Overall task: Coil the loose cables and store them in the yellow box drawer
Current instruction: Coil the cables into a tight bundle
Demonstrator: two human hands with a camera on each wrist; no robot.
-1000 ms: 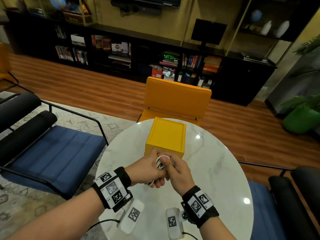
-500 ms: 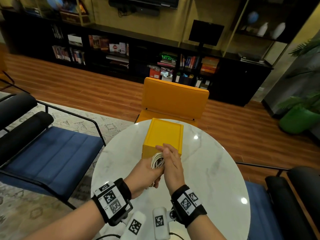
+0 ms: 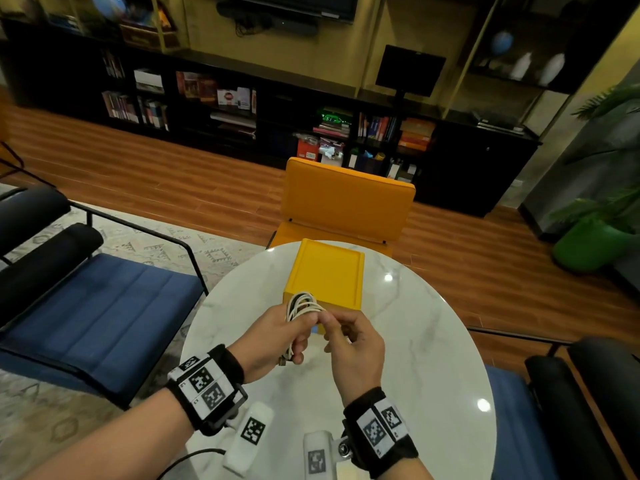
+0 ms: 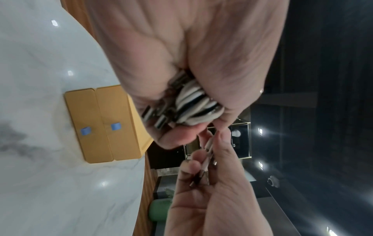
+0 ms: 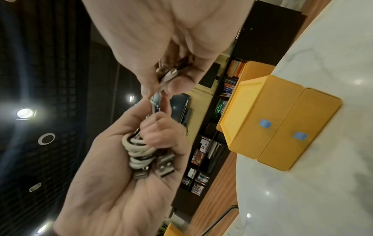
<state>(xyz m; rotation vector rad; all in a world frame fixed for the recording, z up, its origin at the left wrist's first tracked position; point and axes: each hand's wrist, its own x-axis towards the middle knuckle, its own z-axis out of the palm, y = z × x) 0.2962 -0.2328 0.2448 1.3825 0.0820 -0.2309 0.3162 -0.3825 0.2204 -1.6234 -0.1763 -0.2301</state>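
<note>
White cable bundle [image 3: 303,304], wound into several loops and clamped in the curled fingers of the left hand [image 3: 277,336], just above the counter [image 3: 433,341] and right in front of the yellow box [image 3: 325,271]. Right hand [image 3: 353,348] pinched together on the loose tail of the same bundle, thumb and forefinger closed on a metal connector, nearly touching the left fingertips. Two USB plugs [image 5: 164,166] poking free from the lower end of the loops. Both drawers [image 5: 306,115] of the box closed, blue knobs [image 5: 265,123] facing the hands. Likely trouble from here: loops springing open on any loosening of the left grip during the tuck of the tail, stiff cable being prone to unwinding; free plugs snagging on a drawer edge or rapping the counter on the way in; no spare hand for a knob, hence either dropping the tail and losing the last turn, or setting the bundle down and seeing it sprawl. Also possible: dragging the light-looking box across the smooth marble with a one-handed pull, nothing bracing it. Cannot tell about fit inside the drawer, interior hidden
</note>
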